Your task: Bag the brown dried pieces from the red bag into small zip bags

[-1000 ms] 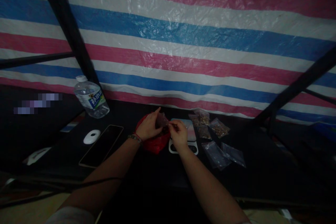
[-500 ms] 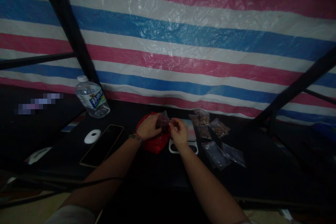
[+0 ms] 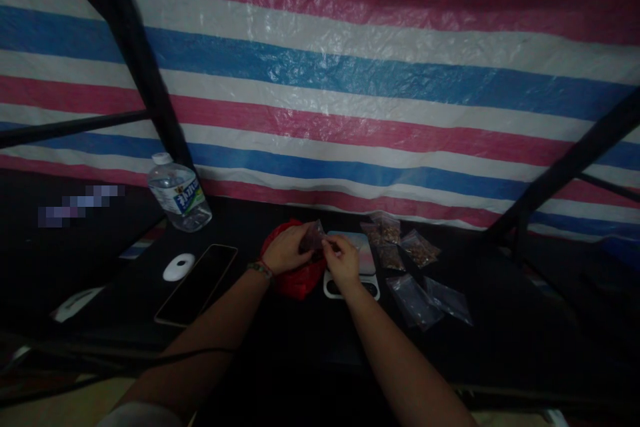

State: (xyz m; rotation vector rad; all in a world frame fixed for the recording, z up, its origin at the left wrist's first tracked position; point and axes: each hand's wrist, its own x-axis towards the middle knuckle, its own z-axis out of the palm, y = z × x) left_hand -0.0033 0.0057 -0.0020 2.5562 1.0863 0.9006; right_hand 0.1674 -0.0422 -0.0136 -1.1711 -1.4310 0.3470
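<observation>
My left hand (image 3: 286,251) is closed around one side of a small clear plastic bag (image 3: 315,233), over an open red plastic bag (image 3: 303,282). Fingers of my right hand (image 3: 344,263) pinch the clear bag's other edge. What lies inside the red bag is dark and mostly hidden by my left hand. Partly behind my right hand stands a white kitchen scale (image 3: 367,263). Right of it lie several small bags filled with brown bits, among them one filled bag (image 3: 420,249). Nearer to me are flat clear bags (image 3: 414,300) that look unfilled.
On the left of the black table (image 3: 295,360) are a phone (image 3: 197,285), a white rounded object (image 3: 179,267) and a clear plastic bottle (image 3: 181,197). Dark metal posts (image 3: 145,73) rise at both sides. A striped plastic sheet (image 3: 350,80) hangs behind.
The view has tilted up slightly, so everything sits a little lower. Both hands stay at the small clear bag, with only slight finger movement.
</observation>
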